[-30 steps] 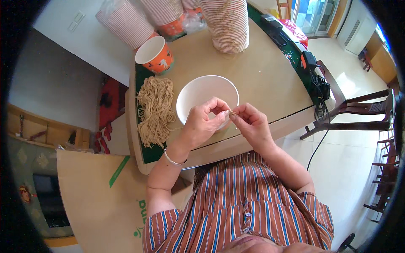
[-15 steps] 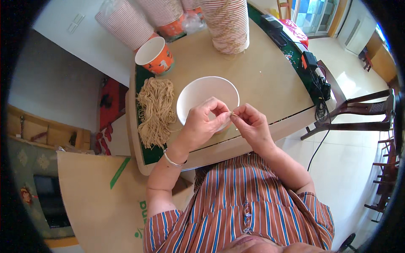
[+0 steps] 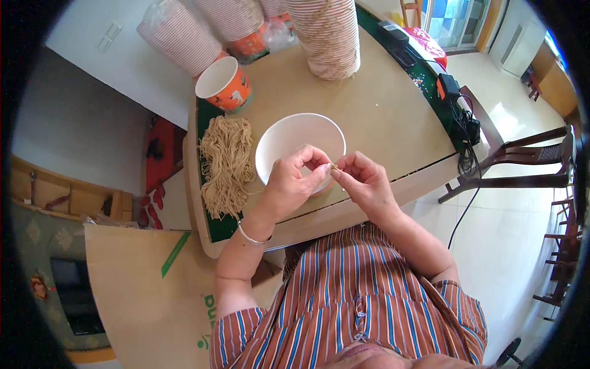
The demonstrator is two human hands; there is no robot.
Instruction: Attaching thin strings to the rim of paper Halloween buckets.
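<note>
My left hand (image 3: 294,183) and my right hand (image 3: 361,179) meet fingertip to fingertip over the near rim of a white paper bowl (image 3: 295,139). Between the fingertips both hands pinch a short piece of tan string (image 3: 332,166). The bowl stands on a tan table (image 3: 381,117) and looks empty. To its left lies a pile of tan string pieces (image 3: 227,163) on the table's green edge strip.
An orange paper cup (image 3: 223,85) stands behind the pile. Stacks of striped paper cups (image 3: 326,35) fill the far side, with another stack (image 3: 180,35) at the far left. A cardboard box (image 3: 147,289) sits at my left. Wooden chairs (image 3: 522,166) and cables stand right.
Both hands stay pinched together over the bowl's rim; the fingers have shifted only slightly.
</note>
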